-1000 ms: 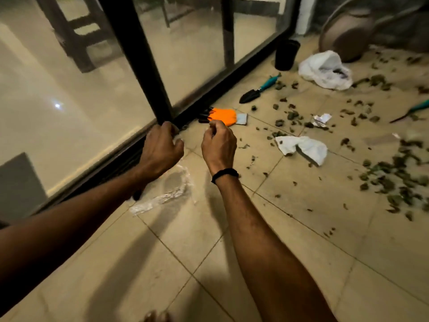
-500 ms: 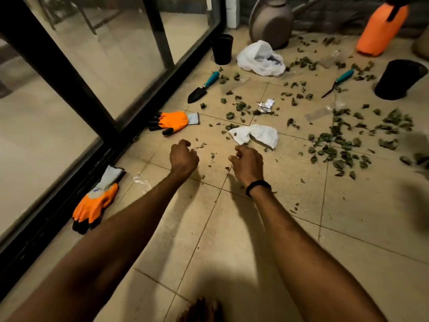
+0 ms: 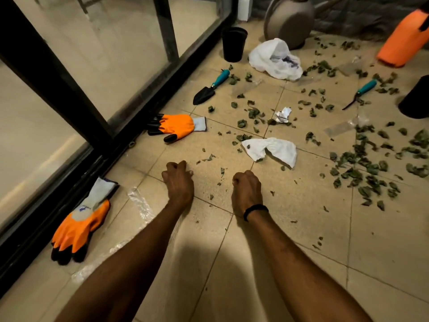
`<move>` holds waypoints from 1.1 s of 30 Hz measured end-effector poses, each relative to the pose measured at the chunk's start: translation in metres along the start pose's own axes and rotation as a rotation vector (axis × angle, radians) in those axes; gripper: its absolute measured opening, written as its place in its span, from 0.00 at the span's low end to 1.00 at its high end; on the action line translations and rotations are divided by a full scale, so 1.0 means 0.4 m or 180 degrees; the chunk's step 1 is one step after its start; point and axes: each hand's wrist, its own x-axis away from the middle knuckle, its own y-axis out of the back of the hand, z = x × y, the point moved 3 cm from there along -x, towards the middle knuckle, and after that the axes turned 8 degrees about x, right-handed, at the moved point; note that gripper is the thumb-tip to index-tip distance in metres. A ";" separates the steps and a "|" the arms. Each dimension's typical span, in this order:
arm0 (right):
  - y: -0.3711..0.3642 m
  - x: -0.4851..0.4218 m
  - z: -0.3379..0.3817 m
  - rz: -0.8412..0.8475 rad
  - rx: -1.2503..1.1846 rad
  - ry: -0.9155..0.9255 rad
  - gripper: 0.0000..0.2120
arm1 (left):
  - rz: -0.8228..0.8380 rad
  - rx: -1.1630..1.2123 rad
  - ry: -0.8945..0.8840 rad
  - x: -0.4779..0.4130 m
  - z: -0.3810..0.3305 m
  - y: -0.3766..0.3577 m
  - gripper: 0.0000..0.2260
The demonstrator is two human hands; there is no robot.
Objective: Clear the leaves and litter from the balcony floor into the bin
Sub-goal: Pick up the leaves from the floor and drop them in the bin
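Little of the clearing appears to be done. At the far left, by the black door frame (image 3: 69, 94), an orange glove (image 3: 80, 224) is left lying, with a strip of clear plastic film (image 3: 141, 205) just beside it. The left hand (image 3: 178, 180) is held low over the balcony floor (image 3: 290, 263) with its fingers (image 3: 173, 167) curled; nothing is seen in it, though a hidden scrap cannot be ruled out. A second orange glove (image 3: 177, 126) lies beyond. The right hand (image 3: 247, 189) is closed in a fist – its contents cannot be told. A white tissue (image 3: 271, 151), a crumpled wrapper (image 3: 282, 115) and a white plastic bag (image 3: 275, 59) remain, and the leaves (image 3: 366, 163) are strewn thickest at the right – no bin can be identified.
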 end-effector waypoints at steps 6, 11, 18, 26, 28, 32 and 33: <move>-0.024 -0.084 0.093 -0.0173 -0.0134 0.0337 0.08 | -0.0195 0.0089 -0.0407 -0.062 0.029 -0.026 0.11; -0.070 -0.080 0.156 -0.0339 0.0208 0.0619 0.13 | -0.0011 0.0192 -0.0649 -0.123 -0.001 -0.039 0.09; -0.042 -0.134 0.103 -0.0548 -0.0038 0.0140 0.12 | 0.0689 0.0058 -0.0975 -0.130 -0.087 -0.091 0.23; 0.012 -0.243 0.056 -0.0328 0.0343 0.0243 0.14 | 0.0094 0.0189 -0.0821 -0.077 -0.118 -0.126 0.07; 0.016 -0.253 0.061 -0.0307 0.0388 0.0283 0.12 | 0.0101 0.0387 -0.0645 -0.096 -0.135 -0.127 0.07; 0.031 -0.263 0.056 -0.0562 0.0333 -0.0001 0.14 | 0.0310 0.0626 -0.0576 -0.165 -0.166 -0.131 0.06; 0.038 -0.268 0.046 -0.0634 0.0314 -0.0151 0.14 | 0.0366 0.0615 -0.0625 -0.184 -0.173 -0.136 0.06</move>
